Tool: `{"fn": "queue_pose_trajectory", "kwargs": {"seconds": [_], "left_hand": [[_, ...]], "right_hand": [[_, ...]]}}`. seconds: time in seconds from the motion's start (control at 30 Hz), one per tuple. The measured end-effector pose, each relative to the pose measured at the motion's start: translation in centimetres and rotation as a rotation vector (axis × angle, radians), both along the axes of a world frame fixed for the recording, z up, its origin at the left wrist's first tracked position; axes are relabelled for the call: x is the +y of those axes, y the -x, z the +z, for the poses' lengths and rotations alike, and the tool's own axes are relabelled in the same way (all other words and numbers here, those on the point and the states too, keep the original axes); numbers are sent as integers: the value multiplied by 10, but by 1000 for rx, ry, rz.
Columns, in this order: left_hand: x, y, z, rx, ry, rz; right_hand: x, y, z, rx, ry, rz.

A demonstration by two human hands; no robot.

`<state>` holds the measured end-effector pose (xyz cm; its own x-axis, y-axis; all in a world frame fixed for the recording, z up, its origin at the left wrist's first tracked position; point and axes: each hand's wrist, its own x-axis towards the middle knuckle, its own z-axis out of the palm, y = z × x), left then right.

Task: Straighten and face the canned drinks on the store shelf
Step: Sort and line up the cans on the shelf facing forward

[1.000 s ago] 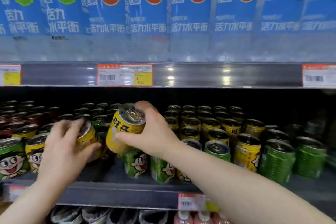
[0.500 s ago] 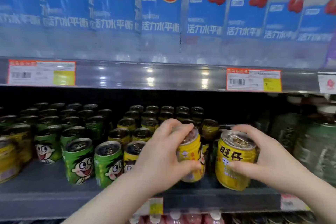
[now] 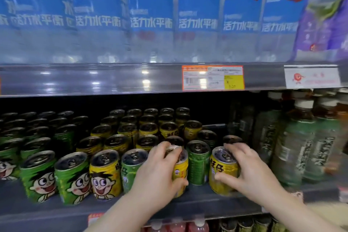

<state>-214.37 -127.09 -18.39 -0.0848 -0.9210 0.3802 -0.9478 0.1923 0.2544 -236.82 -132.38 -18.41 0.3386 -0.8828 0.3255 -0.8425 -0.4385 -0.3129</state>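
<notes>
Two cans in hand, both in the front row at the right end of the can block. Your left hand [image 3: 160, 177] grips a yellow ribbed metal drink can [image 3: 181, 171], with fingers [image 3: 165, 149] curled over the lid and the thumb low on the wall near the base. The can stands on the grey metal shelf [image 3: 56, 207], near the front lip. Its label shows a side panel, no big cartoon face forward.

Your right hand [image 3: 252, 173] grips a second yellow ribbed can [image 3: 223, 173], fingers clenched over the back rim, thumb across the front. It shows red characters, not the face, and looks tilted slightly. With the blur I can't tell if its base sits flat. A green ribbed can [image 3: 197, 164] stands upright between the two, just beside both, untouched.

Step, as I read it: facing, with both yellow cans gripped for turning. Next you need to rotate each one on its own axis until the face looks out, like the yellow cartoon-face can [image 3: 105, 175] further left. Then seat them flat, level with the front row. Neighbours are tight, so keep the twist small.

Outward:
- green cartoon-face cans [image 3: 39, 177] at left
- more cans behind
- green tea bottles [image 3: 293, 147] at right
- clear water bottles with blue labels [image 3: 150, 15] on the shelf above
- orange price tag [image 3: 212, 78] on the rail of the shelf above
</notes>
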Motion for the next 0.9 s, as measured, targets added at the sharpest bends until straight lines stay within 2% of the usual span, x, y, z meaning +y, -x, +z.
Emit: {"fn": "queue_pose_trajectory", "kwargs": {"seconds": [0.17,0.27,0.33,0.37,0.43,0.5,0.6,0.7,0.8,0.9], "left_hand": [[-5,11,-11,-70,-11,50],[-9,13,-10,-195,78,88],[-11,20,-2,-192,54,108],[-13,23,2,-157,48,112],[-24,32,15,-151,33,112],[-38,42,29,-179,-81,90],[-54,47,37,-279,-302,61],[-62,45,32,-299,-309,69],[-61,46,32,-215,-235,81],[-54,46,39,64,-84,75]], "right_hand": [[-7,6,3,85,41,54],[-29,19,8,-187,71,16],[-46,23,16,-275,56,-48],[-53,23,18,-310,-30,-56],[-62,18,21,-446,-327,-65],[-68,15,20,-611,-573,-84],[-73,13,19,-684,-685,-109],[-78,11,15,-672,-620,-131],[-81,12,17,-603,-346,-135],[-73,12,41,-544,-94,-95]]}}
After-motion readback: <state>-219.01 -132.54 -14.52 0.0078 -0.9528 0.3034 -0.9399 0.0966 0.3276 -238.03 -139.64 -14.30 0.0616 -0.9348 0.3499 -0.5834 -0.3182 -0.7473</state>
